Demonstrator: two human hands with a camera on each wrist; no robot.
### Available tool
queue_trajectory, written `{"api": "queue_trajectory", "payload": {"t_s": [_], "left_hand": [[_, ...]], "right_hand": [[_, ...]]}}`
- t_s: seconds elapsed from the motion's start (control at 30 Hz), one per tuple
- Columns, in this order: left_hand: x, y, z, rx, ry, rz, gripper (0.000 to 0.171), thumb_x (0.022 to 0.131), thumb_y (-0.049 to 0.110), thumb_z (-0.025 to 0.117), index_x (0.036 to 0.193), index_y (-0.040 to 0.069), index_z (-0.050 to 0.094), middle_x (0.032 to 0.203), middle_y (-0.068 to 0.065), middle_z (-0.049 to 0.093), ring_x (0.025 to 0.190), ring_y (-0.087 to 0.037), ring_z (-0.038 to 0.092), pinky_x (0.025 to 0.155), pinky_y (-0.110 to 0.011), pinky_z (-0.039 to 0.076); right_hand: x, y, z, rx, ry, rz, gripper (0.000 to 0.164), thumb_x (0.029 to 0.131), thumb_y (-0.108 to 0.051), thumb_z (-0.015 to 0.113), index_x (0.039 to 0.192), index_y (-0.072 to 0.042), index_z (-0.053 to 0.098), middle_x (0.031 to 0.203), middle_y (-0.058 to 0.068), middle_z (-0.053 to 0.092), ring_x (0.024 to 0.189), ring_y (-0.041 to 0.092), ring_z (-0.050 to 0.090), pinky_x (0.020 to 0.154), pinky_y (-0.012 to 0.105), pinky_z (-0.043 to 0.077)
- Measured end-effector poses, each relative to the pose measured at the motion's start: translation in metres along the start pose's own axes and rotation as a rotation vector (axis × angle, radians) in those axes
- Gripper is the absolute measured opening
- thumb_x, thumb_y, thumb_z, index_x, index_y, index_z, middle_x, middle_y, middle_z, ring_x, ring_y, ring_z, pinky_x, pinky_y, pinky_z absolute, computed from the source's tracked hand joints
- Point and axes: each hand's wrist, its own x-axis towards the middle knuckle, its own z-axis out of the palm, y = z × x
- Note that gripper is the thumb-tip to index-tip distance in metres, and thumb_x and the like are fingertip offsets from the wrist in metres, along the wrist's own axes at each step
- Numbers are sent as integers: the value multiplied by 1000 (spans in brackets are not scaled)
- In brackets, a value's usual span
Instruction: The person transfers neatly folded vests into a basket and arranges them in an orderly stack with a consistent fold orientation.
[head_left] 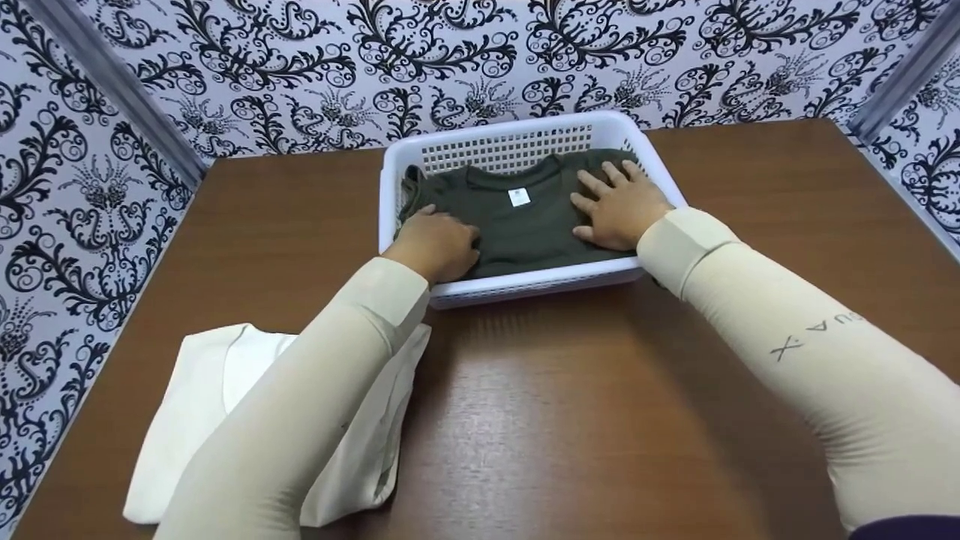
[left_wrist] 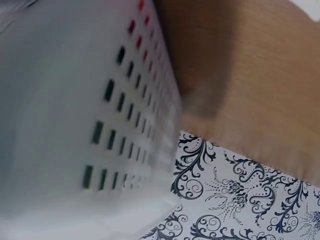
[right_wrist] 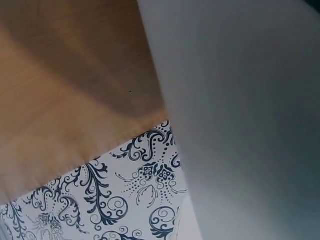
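A dark green shirt [head_left: 525,236] with a small white neck label [head_left: 519,196] lies folded inside a white plastic basket [head_left: 540,278]. My right hand [head_left: 621,210] rests on the shirt's right side, palm down with fingers spread. At the left side of the shirt, my left hand [head_left: 439,244] presses down just inside the rim, its fingertips partly hidden behind the hand. In the left wrist view, the slotted basket wall [left_wrist: 55,125] fills the left. A smooth pale basket surface [right_wrist: 240,130] takes up the right of the right wrist view.
A folded cream garment [head_left: 184,420] lies on the brown wooden table [head_left: 555,420] at the front left, partly covered by my left sleeve. Behind the basket stands a wall with black-and-white scroll patterns [head_left: 480,60], and similar panels flank both sides.
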Motion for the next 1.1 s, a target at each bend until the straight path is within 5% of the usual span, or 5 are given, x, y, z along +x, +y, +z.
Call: {"api": "queue_trajectory", "payload": {"t_s": [0.27, 0.5, 0.73, 0.9, 1.1], "left_hand": [[0, -1, 6, 56, -83, -58, 55, 104, 38, 43, 154, 14, 38, 157, -15, 41, 148, -35, 34, 125, -46, 21], [-1, 0, 5, 10, -52, -36, 51, 104, 33, 44, 149, 9, 46, 149, -16, 51, 141, -35, 45, 122, -47, 26], [-6, -6, -3, -78, 6, -12, 38, 102, 29, 47, 128, 6, 61, 129, -18, 66, 124, -36, 60, 111, -52, 41], [-19, -12, -10, -162, 110, 38, 29, 101, 27, 50, 117, 6, 64, 121, -18, 68, 119, -37, 62, 104, -51, 47], [-53, -18, -19, -181, 357, 69, 25, 97, 23, 54, 114, 12, 68, 112, -11, 72, 110, -35, 65, 96, -56, 47]], "right_hand": [[5, 4, 4, 37, -34, -8, 65, 103, -45, 40, 156, -8, 31, 162, 24, 24, 151, 49, 15, 123, 61, 10], [3, 7, -7, 107, -49, -58, 64, 103, -43, 44, 152, -3, 37, 158, 29, 30, 148, 51, 20, 121, 63, 15], [-18, -3, -36, 239, 23, -79, 57, 101, -36, 49, 146, 0, 46, 157, 29, 32, 148, 51, 20, 122, 60, 16], [-24, -10, -28, 308, 31, -112, 57, 102, -35, 49, 146, 1, 45, 155, 26, 38, 146, 47, 30, 121, 56, 22], [-22, -12, -12, 369, 16, -127, 52, 104, -35, 48, 142, 0, 51, 140, 23, 57, 133, 46, 49, 116, 56, 33]]}}
